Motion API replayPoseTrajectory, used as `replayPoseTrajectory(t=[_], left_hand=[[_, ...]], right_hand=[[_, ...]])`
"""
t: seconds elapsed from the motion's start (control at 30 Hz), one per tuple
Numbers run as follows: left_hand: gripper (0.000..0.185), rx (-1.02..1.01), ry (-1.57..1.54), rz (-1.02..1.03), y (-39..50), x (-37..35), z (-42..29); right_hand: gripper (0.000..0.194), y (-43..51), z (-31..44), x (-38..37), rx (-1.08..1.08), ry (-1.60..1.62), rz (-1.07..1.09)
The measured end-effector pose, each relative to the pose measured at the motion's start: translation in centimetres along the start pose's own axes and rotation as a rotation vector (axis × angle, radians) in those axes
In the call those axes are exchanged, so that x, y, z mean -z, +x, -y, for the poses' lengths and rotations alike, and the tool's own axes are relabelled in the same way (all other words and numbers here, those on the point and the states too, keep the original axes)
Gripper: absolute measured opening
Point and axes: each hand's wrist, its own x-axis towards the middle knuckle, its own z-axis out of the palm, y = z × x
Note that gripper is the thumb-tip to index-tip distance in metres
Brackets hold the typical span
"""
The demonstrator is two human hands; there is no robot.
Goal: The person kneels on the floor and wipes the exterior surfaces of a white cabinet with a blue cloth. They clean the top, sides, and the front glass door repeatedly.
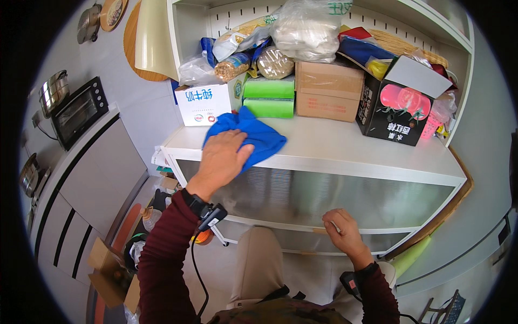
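My left hand lies palm down on a bunched blue cloth, which rests on the white shelf top and hangs slightly over its front edge. Just behind the cloth stand a white milk carton box and two stacked green boxes. My right hand hovers before the cabinet's ribbed translucent front, loosely curled, thumb apart from the fingers. Nothing shows in it.
A brown cardboard box and a black tomato-printed box stand on the shelf, with bagged foods piled above. Left are a toaster oven and an open carton on the floor. A folding stool is at lower right.
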Motion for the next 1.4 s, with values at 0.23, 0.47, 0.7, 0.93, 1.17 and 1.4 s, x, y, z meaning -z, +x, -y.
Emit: replayPoseTrajectory(t=[0.23, 0.47, 0.7, 0.93, 1.17, 1.4], left_hand=[[0.026, 0.087, 0.2, -0.163, -4.2, 1.4, 10.4], [0.025, 0.332, 0.295, -0.403, -4.7, -0.8, 13.2], [0.023, 0.135, 0.288, -0.442, -3.4, -2.7, 6.2], [0.037, -0.111, 0.199, -0.245, -1.2, -3.0, -1.8], [0.062, -0.406, -0.044, 0.108, 3.7, -2.3, -8.8], [0.068, -0.625, -0.182, 0.24, 8.8, -5.6, -17.5]], right_hand=[[0.009, -3.4, -1.8, -0.5, -0.135, -0.008, 0.062], [0.009, -6.4, -3.6, -0.1, -0.24, -0.036, 0.06], [0.008, -7.9, -5.3, 0.0, -0.279, 0.055, -0.008], [0.009, -9.3, -6.2, 0.8, -0.287, 0.052, -0.016], [0.01, -9.9, -6.6, 1.2, -0.276, 0.08, -0.064], [0.01, -10.1, -6.5, 1.5, -0.232, 0.043, -0.091]])
